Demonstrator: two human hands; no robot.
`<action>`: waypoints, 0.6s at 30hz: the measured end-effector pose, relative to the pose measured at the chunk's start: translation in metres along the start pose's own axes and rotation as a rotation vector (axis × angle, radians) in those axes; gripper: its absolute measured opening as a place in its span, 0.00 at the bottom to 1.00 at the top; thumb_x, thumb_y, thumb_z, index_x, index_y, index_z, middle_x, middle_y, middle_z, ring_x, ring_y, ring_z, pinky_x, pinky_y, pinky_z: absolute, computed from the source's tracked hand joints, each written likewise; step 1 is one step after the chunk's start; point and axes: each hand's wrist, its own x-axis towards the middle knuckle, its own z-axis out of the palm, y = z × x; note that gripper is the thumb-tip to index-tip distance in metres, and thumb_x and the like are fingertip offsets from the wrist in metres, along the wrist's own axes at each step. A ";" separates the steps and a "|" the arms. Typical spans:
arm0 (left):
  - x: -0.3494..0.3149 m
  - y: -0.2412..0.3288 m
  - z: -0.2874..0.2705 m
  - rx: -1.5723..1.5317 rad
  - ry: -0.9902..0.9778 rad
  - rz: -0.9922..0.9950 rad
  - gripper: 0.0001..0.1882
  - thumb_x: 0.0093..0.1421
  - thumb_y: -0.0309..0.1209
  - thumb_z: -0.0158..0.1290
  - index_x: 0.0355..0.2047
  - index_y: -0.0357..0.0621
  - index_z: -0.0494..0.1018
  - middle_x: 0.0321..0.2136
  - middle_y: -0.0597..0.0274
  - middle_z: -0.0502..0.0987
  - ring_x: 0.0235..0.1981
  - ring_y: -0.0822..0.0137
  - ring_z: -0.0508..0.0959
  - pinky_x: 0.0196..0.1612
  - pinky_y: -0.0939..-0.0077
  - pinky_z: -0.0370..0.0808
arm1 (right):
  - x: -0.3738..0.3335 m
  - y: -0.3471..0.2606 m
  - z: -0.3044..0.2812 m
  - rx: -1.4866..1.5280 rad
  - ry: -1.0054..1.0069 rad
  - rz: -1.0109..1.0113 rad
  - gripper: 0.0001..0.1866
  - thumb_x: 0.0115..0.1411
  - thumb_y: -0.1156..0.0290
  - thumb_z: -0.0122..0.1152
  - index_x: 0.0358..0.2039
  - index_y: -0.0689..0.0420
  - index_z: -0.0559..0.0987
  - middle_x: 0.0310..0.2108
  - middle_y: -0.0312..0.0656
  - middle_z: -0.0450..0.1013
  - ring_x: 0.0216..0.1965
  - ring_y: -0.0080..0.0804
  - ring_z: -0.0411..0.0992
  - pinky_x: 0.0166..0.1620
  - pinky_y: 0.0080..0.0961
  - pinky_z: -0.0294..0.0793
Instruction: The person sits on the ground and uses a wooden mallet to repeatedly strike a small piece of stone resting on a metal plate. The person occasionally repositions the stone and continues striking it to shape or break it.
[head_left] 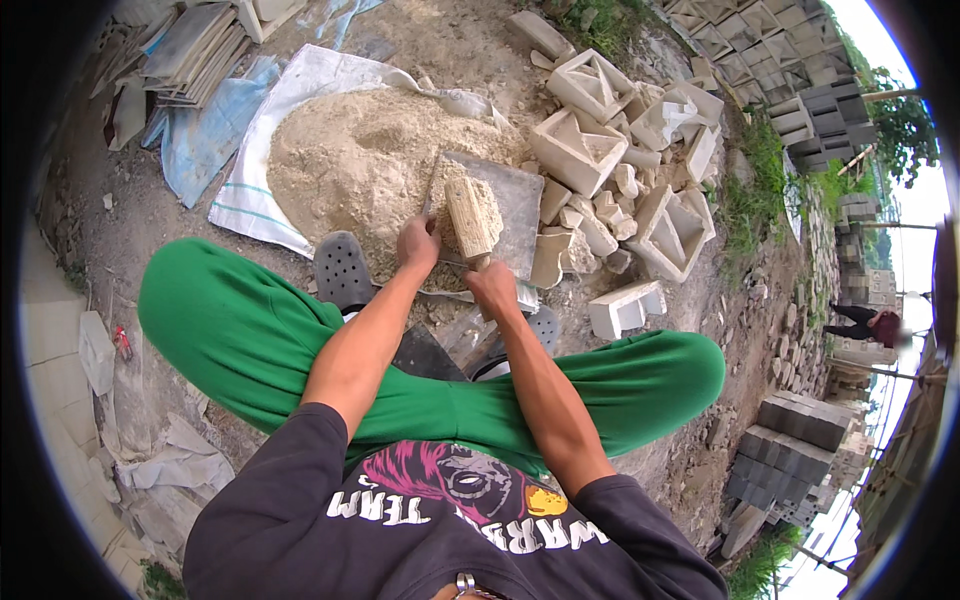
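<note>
My right hand is wrapped round the handle of a wooden mallet. The mallet's thick, pale head lies over crushed, sand-coloured material on a flat grey slab. At the slab's left edge my left hand is closed, its fingers curled on that edge and partly hidden. Just beyond it a large heap of the same crumbly material lies on a white woven sack with green stripes. Both hands are low between my knees.
Broken cast blocks and fragments are piled right of the slab, with a white angled piece nearer me. Stacked flat sheets and blue plastic lie far left. Grey blocks and a distant person are at right.
</note>
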 end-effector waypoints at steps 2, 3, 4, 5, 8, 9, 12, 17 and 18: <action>-0.005 0.010 -0.006 0.012 -0.031 0.036 0.15 0.57 0.31 0.59 0.45 0.45 0.81 0.40 0.50 0.80 0.44 0.49 0.79 0.48 0.58 0.76 | 0.006 0.009 -0.004 0.026 -0.034 0.049 0.19 0.47 0.58 0.66 0.32 0.62 0.83 0.28 0.53 0.80 0.31 0.47 0.80 0.37 0.40 0.78; -0.006 0.009 -0.009 0.013 -0.019 0.042 0.16 0.57 0.32 0.59 0.45 0.44 0.80 0.38 0.50 0.79 0.43 0.48 0.79 0.48 0.56 0.75 | 0.004 -0.001 -0.009 0.069 -0.046 0.049 0.19 0.47 0.58 0.67 0.28 0.63 0.83 0.24 0.51 0.79 0.27 0.42 0.80 0.33 0.37 0.78; -0.005 0.005 -0.006 0.023 -0.003 0.073 0.15 0.57 0.32 0.58 0.44 0.44 0.81 0.38 0.49 0.79 0.43 0.48 0.79 0.48 0.56 0.75 | 0.000 -0.009 -0.015 0.112 -0.052 0.055 0.19 0.47 0.58 0.67 0.25 0.65 0.83 0.20 0.48 0.78 0.22 0.36 0.79 0.30 0.34 0.78; -0.003 0.002 -0.003 0.033 0.013 0.105 0.14 0.57 0.32 0.58 0.44 0.43 0.81 0.37 0.49 0.79 0.43 0.48 0.79 0.48 0.55 0.75 | -0.004 -0.017 -0.019 0.150 -0.011 0.015 0.19 0.47 0.57 0.68 0.25 0.63 0.83 0.20 0.47 0.78 0.21 0.35 0.78 0.28 0.34 0.77; 0.007 -0.005 0.011 0.080 -0.038 0.222 0.12 0.57 0.32 0.57 0.41 0.43 0.82 0.34 0.47 0.79 0.42 0.47 0.79 0.48 0.54 0.75 | -0.007 -0.026 -0.026 0.274 0.154 -0.127 0.18 0.47 0.57 0.68 0.24 0.63 0.82 0.20 0.45 0.78 0.21 0.34 0.78 0.28 0.34 0.76; 0.009 -0.001 0.012 0.098 -0.077 0.271 0.12 0.57 0.32 0.56 0.40 0.42 0.82 0.33 0.47 0.79 0.42 0.47 0.80 0.48 0.54 0.75 | -0.004 -0.027 -0.026 0.217 0.248 -0.196 0.17 0.47 0.58 0.68 0.24 0.63 0.81 0.20 0.44 0.78 0.22 0.34 0.78 0.30 0.35 0.75; 0.011 0.006 0.014 0.075 -0.069 0.253 0.11 0.58 0.29 0.55 0.38 0.43 0.83 0.32 0.46 0.81 0.40 0.46 0.81 0.46 0.55 0.76 | -0.006 -0.026 -0.024 0.136 0.188 -0.158 0.18 0.47 0.59 0.68 0.25 0.64 0.81 0.20 0.43 0.78 0.23 0.34 0.78 0.31 0.34 0.75; 0.012 0.015 0.010 -0.053 -0.049 0.099 0.11 0.58 0.28 0.55 0.40 0.44 0.83 0.35 0.44 0.82 0.38 0.46 0.82 0.42 0.56 0.78 | 0.017 0.010 -0.005 0.092 -0.036 0.074 0.20 0.47 0.56 0.67 0.28 0.63 0.83 0.20 0.47 0.78 0.22 0.37 0.78 0.29 0.35 0.76; 0.011 0.014 0.009 -0.072 -0.034 0.094 0.11 0.58 0.28 0.55 0.40 0.44 0.83 0.35 0.44 0.82 0.38 0.47 0.82 0.42 0.56 0.78 | 0.019 0.012 -0.003 0.093 0.058 0.000 0.20 0.47 0.56 0.67 0.28 0.63 0.83 0.20 0.47 0.78 0.22 0.37 0.78 0.29 0.35 0.76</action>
